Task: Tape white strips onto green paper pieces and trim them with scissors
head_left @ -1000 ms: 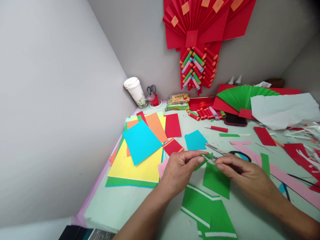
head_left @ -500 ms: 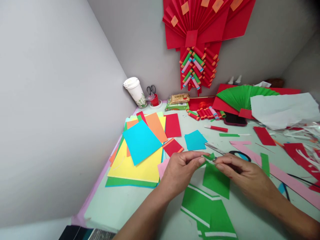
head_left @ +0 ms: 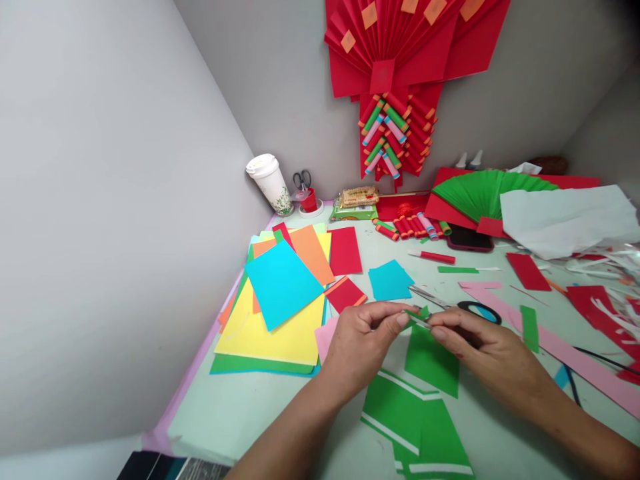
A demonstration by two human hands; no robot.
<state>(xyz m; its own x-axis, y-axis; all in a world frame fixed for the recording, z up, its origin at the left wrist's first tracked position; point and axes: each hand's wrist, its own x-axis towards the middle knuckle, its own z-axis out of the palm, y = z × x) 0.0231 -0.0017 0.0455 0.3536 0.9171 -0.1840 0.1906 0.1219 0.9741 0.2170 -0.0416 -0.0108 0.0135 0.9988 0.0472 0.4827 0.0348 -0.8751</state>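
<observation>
Both my hands meet over the middle of the table, pinching a small green paper strip (head_left: pixel 418 315) with a white edge between their fingertips. My left hand (head_left: pixel 364 340) grips its left end with thumb and forefinger. My right hand (head_left: pixel 480 350) pinches the right end. Just beyond the strip lie scissors (head_left: pixel 457 307) with black handles, flat on the table. Below my hands rest a green paper rectangle (head_left: pixel 433 363) and larger green sheets with white strips (head_left: pixel 415 427).
A stack of coloured paper sheets (head_left: pixel 280 300) lies at the left. Red paper rolls (head_left: pixel 410 227), a phone (head_left: pixel 470 240), a green paper fan (head_left: pixel 485 193), a lidded cup (head_left: pixel 270 183) and a red paper decoration (head_left: pixel 400 80) on the wall stand behind. Pink and red scraps (head_left: pixel 575 320) cover the right side.
Almost nothing differs; my fingertips have shifted very slightly on the green strip, which sits a touch higher between them.
</observation>
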